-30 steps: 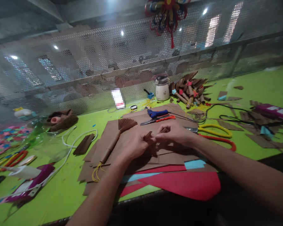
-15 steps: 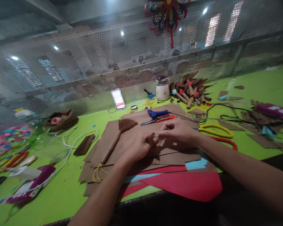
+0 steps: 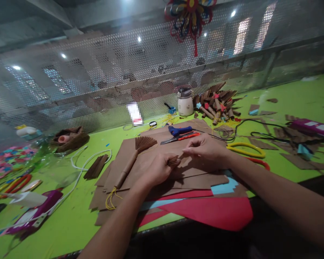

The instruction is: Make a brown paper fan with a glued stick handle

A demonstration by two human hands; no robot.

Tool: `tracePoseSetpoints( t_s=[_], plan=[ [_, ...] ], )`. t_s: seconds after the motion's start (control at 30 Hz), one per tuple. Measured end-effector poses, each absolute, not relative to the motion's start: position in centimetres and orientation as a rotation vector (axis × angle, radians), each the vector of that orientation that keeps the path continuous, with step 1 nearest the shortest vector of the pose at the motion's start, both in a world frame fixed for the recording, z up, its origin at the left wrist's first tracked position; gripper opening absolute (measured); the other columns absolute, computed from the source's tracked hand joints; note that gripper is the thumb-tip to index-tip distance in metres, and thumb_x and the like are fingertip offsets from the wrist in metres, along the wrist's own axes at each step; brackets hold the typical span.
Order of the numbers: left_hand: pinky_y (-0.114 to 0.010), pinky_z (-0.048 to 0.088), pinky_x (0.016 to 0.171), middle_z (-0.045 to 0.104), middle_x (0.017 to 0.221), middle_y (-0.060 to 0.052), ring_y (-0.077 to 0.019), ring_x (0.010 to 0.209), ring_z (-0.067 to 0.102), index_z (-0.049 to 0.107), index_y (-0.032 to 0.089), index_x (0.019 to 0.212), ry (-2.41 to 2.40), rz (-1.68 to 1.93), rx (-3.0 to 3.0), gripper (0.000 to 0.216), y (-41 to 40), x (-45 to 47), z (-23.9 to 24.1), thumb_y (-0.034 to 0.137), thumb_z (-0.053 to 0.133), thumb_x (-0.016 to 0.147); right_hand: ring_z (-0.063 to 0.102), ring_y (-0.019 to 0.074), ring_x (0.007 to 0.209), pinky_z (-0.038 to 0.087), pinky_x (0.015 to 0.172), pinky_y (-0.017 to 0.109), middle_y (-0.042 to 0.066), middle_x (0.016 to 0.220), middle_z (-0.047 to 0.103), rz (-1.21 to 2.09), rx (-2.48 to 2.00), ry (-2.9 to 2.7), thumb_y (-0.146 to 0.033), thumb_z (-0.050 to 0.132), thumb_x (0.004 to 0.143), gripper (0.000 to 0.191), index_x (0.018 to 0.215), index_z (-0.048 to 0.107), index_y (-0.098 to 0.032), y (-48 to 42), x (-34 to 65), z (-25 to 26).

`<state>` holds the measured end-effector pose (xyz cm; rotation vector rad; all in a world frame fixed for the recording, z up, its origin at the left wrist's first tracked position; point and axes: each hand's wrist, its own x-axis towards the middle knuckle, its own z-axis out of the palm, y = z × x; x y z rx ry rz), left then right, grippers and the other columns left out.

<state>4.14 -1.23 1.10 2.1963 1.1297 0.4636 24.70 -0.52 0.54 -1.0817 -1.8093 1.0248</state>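
Observation:
My left hand (image 3: 160, 168) is closed around a small pleated piece of brown paper (image 3: 174, 161) above a stack of brown paper sheets (image 3: 148, 172). The fingertips of my right hand (image 3: 206, 149) pinch together at the right end of that piece; much of it is hidden by the fingers. To the left on the stack lies a rolled brown paper tube (image 3: 128, 166) with a spread paper fan (image 3: 145, 142) at its top and a yellow string tassel (image 3: 112, 198) below. A blue glue gun (image 3: 180, 130) and a red-handled blade tool (image 3: 178, 138) lie beyond my hands.
Yellow-and-orange-handled scissors (image 3: 247, 150) lie beside my right forearm. Several finished tube-and-fan pieces (image 3: 218, 104) are heaped near a white bottle (image 3: 185, 104). Folded brown strips (image 3: 96, 166), a white cable (image 3: 75, 187) and a purple power strip (image 3: 47, 205) lie left. Red paper (image 3: 218, 212) overhangs the front edge.
The pleated paper has turned slightly in my left hand, so more folds show. My right fingertips have shifted a little at its end. The view has moved slightly.

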Motion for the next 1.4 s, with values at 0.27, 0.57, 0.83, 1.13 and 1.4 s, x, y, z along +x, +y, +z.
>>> tracePoseSetpoints(
  t_s=[0.27, 0.57, 0.83, 1.13, 1.4],
  plan=[
    [-0.022, 0.031, 0.054, 0.049, 0.055, 0.003, -0.0100, 0.054, 0.043, 0.051, 0.016, 0.060, 1.119, 0.400, 2.266, 0.035, -1.1, 4.0, 1.7, 0.034, 0.039, 0.088, 0.046, 0.0059, 0.037, 0.032, 0.036, 0.017, -0.002, 0.046, 0.056, 1.233, -1.135, -1.616, -0.043, 0.069, 0.068, 0.033, 0.059, 0.060, -0.013, -0.1, 24.9, 0.2],
    [-0.022, 0.029, 0.052, 0.046, 0.048, 0.004, -0.0094, 0.048, 0.040, 0.047, 0.017, 0.054, 1.082, 0.458, 2.198, 0.045, -0.7, 3.4, 1.5, 0.042, 0.037, 0.090, 0.045, 0.0054, 0.033, 0.033, 0.032, 0.017, -0.002, 0.046, 0.056, 1.420, -1.085, -1.343, -0.049, 0.072, 0.065, 0.039, 0.063, 0.057, -0.014, 0.9, 25.0, -0.4],
    [-0.022, 0.032, 0.054, 0.047, 0.046, 0.004, -0.0090, 0.048, 0.041, 0.047, 0.017, 0.060, 0.981, 0.661, 1.824, 0.038, -0.4, 3.2, 1.3, 0.045, 0.046, 0.086, 0.048, 0.0045, 0.043, 0.038, 0.042, 0.016, -0.003, 0.053, 0.057, 1.371, -0.842, -1.150, -0.039, 0.076, 0.064, 0.031, 0.065, 0.059, -0.013, 1.6, 26.1, 0.2],
    [-0.020, 0.023, 0.045, 0.049, 0.048, 0.003, -0.0063, 0.043, 0.038, 0.057, 0.014, 0.077, 0.680, 0.528, 1.436, 0.033, -1.4, 3.6, 1.3, 0.046, 0.054, 0.082, 0.061, 0.0138, 0.073, 0.047, 0.071, 0.029, 0.004, 0.081, 0.066, 1.500, -0.488, -1.664, -0.026, 0.068, 0.076, 0.020, 0.092, 0.068, -0.014, -0.8, 23.7, 0.2],
    [-0.019, 0.027, 0.048, 0.060, 0.065, -0.001, -0.0082, 0.052, 0.041, 0.065, 0.015, 0.089, 0.937, 0.738, 1.550, 0.036, -0.4, 3.3, 1.0, 0.048, 0.053, 0.081, 0.051, 0.0087, 0.062, 0.041, 0.060, 0.022, -0.001, 0.070, 0.058, 1.383, -0.731, -1.600, -0.033, 0.067, 0.076, 0.021, 0.075, 0.060, -0.014, -0.7, 24.2, 0.5]
  ],
)
